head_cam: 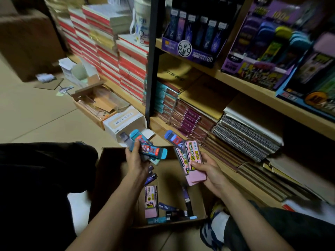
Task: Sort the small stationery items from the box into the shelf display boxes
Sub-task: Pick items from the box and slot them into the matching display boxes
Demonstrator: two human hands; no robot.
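An open cardboard box (108,171) sits on the floor between my legs, with several small packs inside, one of them pink (150,201). Above the box, my left hand (136,160) grips a bundle of teal and blue packs (152,151). My right hand (210,173) holds a stack of pink packs (190,158) with a blue one (173,138) behind them. Display boxes stand on the upper shelf: a purple one (192,53) with dark packs, a larger purple one (257,69), and a blue one (311,95) at the far right.
The lower shelf (226,171) holds spiral notebooks (248,140) and stacked pads. A black shelf post (151,69) stands ahead. Red and white book stacks (108,57) line the wall. An empty white carton (125,124) and a wooden tray (94,105) lie on the floor.
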